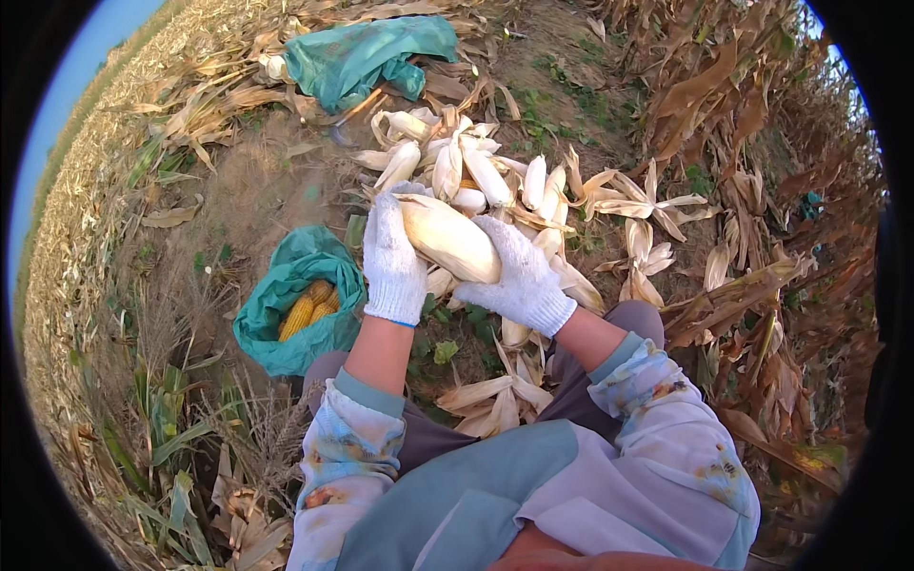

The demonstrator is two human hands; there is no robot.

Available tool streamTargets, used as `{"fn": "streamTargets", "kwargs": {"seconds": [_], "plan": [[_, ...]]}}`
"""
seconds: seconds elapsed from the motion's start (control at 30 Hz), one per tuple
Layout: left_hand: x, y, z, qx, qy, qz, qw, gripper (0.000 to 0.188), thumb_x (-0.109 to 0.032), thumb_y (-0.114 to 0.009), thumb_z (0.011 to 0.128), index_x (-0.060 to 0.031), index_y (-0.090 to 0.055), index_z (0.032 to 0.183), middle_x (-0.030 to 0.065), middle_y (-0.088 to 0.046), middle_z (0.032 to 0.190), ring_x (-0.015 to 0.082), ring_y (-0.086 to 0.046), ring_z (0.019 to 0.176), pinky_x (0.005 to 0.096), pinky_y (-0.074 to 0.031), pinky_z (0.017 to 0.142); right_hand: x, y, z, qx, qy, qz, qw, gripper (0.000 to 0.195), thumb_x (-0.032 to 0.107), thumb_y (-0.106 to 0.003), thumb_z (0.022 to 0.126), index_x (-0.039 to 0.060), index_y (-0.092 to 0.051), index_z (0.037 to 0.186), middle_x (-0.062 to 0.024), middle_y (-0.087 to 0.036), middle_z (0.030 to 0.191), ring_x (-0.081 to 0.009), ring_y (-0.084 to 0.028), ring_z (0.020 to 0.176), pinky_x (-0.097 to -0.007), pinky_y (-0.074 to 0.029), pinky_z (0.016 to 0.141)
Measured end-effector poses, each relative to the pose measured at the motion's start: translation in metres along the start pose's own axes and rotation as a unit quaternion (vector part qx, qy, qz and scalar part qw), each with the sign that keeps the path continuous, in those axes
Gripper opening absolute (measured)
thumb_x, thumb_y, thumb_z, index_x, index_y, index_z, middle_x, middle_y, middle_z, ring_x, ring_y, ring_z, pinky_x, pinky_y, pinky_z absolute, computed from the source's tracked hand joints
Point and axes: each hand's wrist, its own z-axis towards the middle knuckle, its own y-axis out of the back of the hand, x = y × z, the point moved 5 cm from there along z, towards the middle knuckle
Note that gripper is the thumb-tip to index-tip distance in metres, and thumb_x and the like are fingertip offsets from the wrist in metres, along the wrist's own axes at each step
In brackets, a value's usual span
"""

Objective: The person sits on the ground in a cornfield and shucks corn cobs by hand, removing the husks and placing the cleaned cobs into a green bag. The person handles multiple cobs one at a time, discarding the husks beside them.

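Note:
An ear of corn in its pale husk [450, 239] lies slantwise between my hands, above a pile of husked-over ears. My left hand [394, 260], in a white knitted glove, grips its upper left end. Around its lower right end is my right hand [518, 275], gloved alike, the thumb beneath. Beyond them the heap of unpeeled corn ears [489, 171] spreads on the soil, with a little yellow kernel showing at one. To the left stands an open green plastic sack [250, 325] holding several bare yellow corn cobs [303, 310].
A second green plastic sack [371, 53] lies flat beyond the pile, a sickle [350, 121] by its near edge. Empty husks [493, 400] rest between my knees, and others [650, 203] at the right. Dry corn stalks [771, 321] crowd the right side.

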Motion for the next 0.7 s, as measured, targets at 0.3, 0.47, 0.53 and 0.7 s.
{"fn": "streamTargets", "kwargs": {"seconds": [0.3,0.47,0.53,0.7], "plan": [[0.011,0.005,0.008,-0.023,0.035,-0.016,0.999,0.042,-0.033,-0.041,0.113,0.0032,-0.06,0.122,0.0183,-0.069,0.116,0.0314,-0.068,0.107,0.0464,-0.055,0.1,0.005,0.008,0.004,-0.053,0.041,-0.099,0.993,0.091,0.042,-0.091,0.068,0.0075,-0.052,0.143,-0.0165,-0.062,0.129,-0.0353,-0.059,0.122,-0.0483,-0.045,0.105],[0.015,0.002,0.009,-0.027,0.04,-0.062,0.997,0.05,-0.037,-0.032,0.114,0.0033,-0.059,0.126,0.0204,-0.069,0.12,0.0347,-0.067,0.109,0.0493,-0.054,0.102,0.01,0.012,0.002,-0.084,0.063,-0.141,0.985,0.089,0.038,-0.09,0.069,0.0092,-0.052,0.145,-0.0127,-0.062,0.13,-0.0325,-0.059,0.121,-0.0472,-0.044,0.104],[0.017,-0.001,0.009,-0.039,0.051,-0.067,0.996,0.047,-0.034,-0.035,0.112,0.0032,-0.061,0.123,0.0191,-0.069,0.118,0.0334,-0.067,0.109,0.0482,-0.054,0.101,0.01,0.013,0.0,-0.096,0.072,-0.142,0.982,0.089,0.037,-0.09,0.068,0.0096,-0.053,0.144,-0.0121,-0.062,0.13,-0.0321,-0.059,0.12,-0.0473,-0.044,0.102],[0.024,0.012,0.021,0.025,0.065,-0.11,0.991,0.045,-0.032,-0.036,0.109,0.0024,-0.062,0.123,0.0183,-0.068,0.118,0.0319,-0.067,0.11,0.047,-0.054,0.102,0.012,0.013,0.002,-0.128,0.104,-0.144,0.976,0.086,0.035,-0.091,0.067,0.0101,-0.055,0.142,-0.0112,-0.062,0.131,-0.0315,-0.06,0.12,-0.0472,-0.045,0.1]]}}
